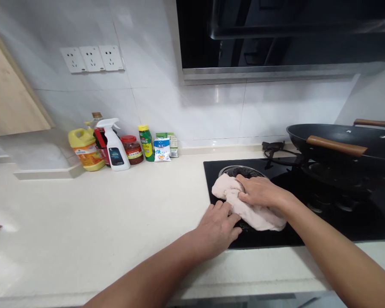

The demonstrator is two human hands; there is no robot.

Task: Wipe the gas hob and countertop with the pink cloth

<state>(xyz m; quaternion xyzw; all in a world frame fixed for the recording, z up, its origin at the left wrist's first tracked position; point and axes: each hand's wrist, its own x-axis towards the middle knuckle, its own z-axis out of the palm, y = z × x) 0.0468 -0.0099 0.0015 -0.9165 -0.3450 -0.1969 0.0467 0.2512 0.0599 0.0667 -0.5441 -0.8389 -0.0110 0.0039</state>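
Observation:
A pale pink cloth (259,216) lies bunched on the left part of the black glass cooktop (295,233), partly over the round burner (240,170). My right hand (259,190) presses down on the cloth and grips it, with the fingers curled into its folds. At the cooktop's front left edge, my left hand (220,226) rests palm down, fingers apart and holding nothing. Its fingertips are close to the cloth; whether they touch it I cannot tell.
A black wok (333,137) with wooden handles stands on the right burner. Along the wall are a white spray bottle (115,147), a yellow jug (86,149), a red-lidded jar (132,149), a green bottle (146,143) and packets. A range hood (276,38) hangs above.

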